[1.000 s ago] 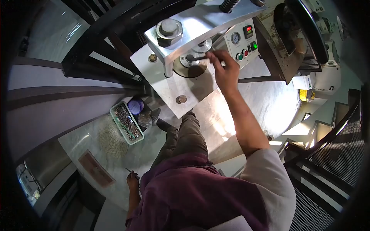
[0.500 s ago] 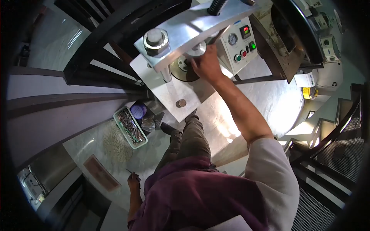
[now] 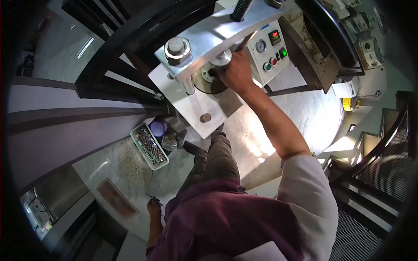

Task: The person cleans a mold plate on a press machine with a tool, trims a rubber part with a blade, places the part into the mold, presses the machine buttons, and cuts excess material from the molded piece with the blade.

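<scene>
My right hand (image 3: 237, 73) is up at the metal press, beside the round steel ram below the thick top plate (image 3: 217, 30). Its fingers are bent and partly hidden behind the ram, so what they touch cannot be made out. Under the ram a round disc (image 3: 208, 77) with a hole and small bolts sits on the pale base plate (image 3: 191, 100). Low on the left, my left hand (image 3: 154, 207) is closed around a thin dark tool (image 3: 149, 196) that points up and left, away from the press.
A control box (image 3: 269, 52) with gauge, display and buttons stands right of the press. On the floor lie a green-rimmed tray (image 3: 150, 145) of metal parts, a purple round container (image 3: 158, 127), a coiled mat (image 3: 133, 163) and a brown floor panel (image 3: 116, 198). Black metal frames flank both sides.
My right hand has shifted slightly down and right from the disc, showing more of its centre. The left hand still holds the thin tool. The whole view has moved slightly.
</scene>
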`<state>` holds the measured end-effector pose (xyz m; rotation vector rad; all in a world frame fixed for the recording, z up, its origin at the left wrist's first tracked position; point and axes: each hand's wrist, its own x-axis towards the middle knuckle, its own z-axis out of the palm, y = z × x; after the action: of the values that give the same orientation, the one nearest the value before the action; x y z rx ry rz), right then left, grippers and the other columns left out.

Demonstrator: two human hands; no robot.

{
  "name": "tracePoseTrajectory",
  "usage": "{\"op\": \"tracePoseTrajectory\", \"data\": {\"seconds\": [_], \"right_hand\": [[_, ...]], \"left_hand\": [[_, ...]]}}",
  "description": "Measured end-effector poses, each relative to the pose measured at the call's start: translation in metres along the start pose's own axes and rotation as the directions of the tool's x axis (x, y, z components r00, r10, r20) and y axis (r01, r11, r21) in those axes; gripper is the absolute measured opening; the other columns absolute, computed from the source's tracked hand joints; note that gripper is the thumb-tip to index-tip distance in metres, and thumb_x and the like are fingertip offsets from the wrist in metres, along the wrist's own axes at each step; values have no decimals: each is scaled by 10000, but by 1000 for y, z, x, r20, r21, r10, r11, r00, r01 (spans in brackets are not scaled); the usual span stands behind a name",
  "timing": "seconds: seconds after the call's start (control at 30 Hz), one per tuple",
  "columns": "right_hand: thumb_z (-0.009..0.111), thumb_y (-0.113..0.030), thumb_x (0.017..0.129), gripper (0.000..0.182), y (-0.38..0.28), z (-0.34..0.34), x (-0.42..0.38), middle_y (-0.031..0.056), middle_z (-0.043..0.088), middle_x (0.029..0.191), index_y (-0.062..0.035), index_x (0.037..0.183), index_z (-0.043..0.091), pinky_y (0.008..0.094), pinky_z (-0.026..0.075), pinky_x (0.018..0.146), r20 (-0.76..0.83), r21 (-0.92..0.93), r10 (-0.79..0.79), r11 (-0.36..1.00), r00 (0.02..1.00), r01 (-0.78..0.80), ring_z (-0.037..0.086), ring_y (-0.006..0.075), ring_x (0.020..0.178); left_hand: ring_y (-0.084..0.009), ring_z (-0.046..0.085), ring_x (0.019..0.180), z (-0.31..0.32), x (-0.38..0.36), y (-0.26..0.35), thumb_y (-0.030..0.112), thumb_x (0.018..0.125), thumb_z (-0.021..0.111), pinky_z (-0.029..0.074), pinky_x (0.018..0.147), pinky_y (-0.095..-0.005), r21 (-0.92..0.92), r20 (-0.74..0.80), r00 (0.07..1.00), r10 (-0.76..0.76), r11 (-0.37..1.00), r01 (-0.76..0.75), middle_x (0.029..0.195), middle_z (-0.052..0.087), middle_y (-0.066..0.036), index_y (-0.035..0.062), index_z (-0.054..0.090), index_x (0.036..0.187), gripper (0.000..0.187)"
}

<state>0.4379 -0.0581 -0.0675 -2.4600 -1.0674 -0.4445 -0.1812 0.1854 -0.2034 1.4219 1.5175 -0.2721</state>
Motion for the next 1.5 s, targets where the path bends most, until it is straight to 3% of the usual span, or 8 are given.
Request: {"op": "tracePoseTrajectory", "data": {"seconds": [0.13,0.23,0.53,0.63,0.77,0.97,1.23,1.5], "right_hand": [[626,-258,882,217,-16,-46,-7,110,628,743,-51,822,654,350,434,703,-21,260,419,879,908,-399,582,240,687],[580,-291,971,305,-5,-103,-27,22,577,738,-11,873,648,223,407,620,202,905,769,91,606,-417,495,84,658],[569,-227,983,281,-188,-124,-105,46,651,913,0,1145,602,212,426,712,719,666,390,-623,576,-410,528,72,743],[590,-158,965,232,-229,-111,-116,70,683,978,-28,1158,589,215,444,746,766,601,249,-604,593,-523,554,77,759],[593,-141,963,168,-252,-105,-119,89,697,970,-31,1089,579,223,447,758,734,650,180,-463,655,-602,561,83,761],[568,-181,985,172,-249,-95,-112,50,650,913,-19,1042,572,222,428,827,611,749,212,160,763,-644,584,109,895],[608,-143,959,253,-265,-85,-100,80,536,1212,42,1124,657,255,431,918,459,874,73,138,885,-465,551,161,1060],[475,-256,1022,231,-274,-107,-79,125,628,930,-27,1048,472,297,503,723,467,884,298,-195,833,-426,638,178,792]], "left_hand": [[-115,425,476,7,-1,30,271,986,499,323,467,-301,-10,24,996,83,996,-83,556,488,-35,10,588,748,365],[-125,449,514,15,8,58,274,984,509,352,501,-306,-52,34,976,216,975,-214,583,507,-35,5,597,777,351],[-131,531,740,85,-91,263,223,1015,465,420,712,-271,-576,262,752,605,723,-382,783,577,-19,14,615,1067,262],[-97,501,731,92,-128,302,283,1046,385,399,669,-235,-743,402,584,705,624,-242,756,515,-6,16,584,1112,339],[-105,494,729,87,-170,320,375,1040,383,415,673,-244,-706,229,645,729,581,-405,779,528,4,67,585,979,374],[-107,478,717,68,-172,312,341,1037,426,410,672,-258,-526,166,574,802,564,-637,800,529,-26,31,554,984,340],[-112,475,735,46,-180,295,310,1037,418,406,692,-264,-474,310,489,815,579,-664,808,516,-17,15,554,1113,334],[-101,472,741,39,-178,280,240,1031,422,399,690,-258,-580,242,439,865,492,-649,814,506,-10,8,522,1103,263]]}}
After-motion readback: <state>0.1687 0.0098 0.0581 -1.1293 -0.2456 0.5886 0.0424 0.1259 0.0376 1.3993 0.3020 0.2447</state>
